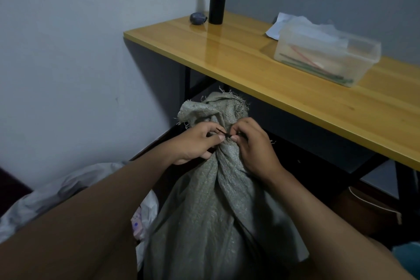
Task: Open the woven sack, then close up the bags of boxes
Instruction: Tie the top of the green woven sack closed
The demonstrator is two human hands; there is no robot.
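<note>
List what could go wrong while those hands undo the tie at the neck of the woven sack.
1. The left hand and right hand both pinch the thin dark tie; it is small and might slip from the fingertips or tighten rather than loosen.
2. The woven sack stands tall with its gathered neck just under the wooden table edge; once freed, it could slump or tip.
3. The sack's rim is frayed, so loose strands may snag the tie.
</note>
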